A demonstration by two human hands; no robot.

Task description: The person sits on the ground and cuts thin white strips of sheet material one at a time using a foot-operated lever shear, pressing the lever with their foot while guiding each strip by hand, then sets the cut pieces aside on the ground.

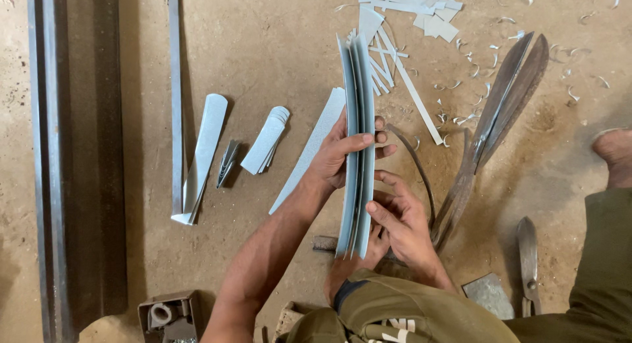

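At frame centre, over the dirt floor (pixel 263 40): left hand (pixel 342 155) clamped around a stack of grey sheet-metal strips (pixel 357 119), thumb across the near face, fingertips curled over the far edge. Right hand (pixel 401 221) pinching the same stack lower down, near its bottom end. Stack held on edge, long axis running straight away from the body; about four strips, exact count unclear. Left of the hands, three loose groups of cut strips (pixel 266 140). Right of them, one pair of large shears (pixel 500 119), one smaller pair of snips (pixel 528 261); offcuts (pixel 421 7) beyond.
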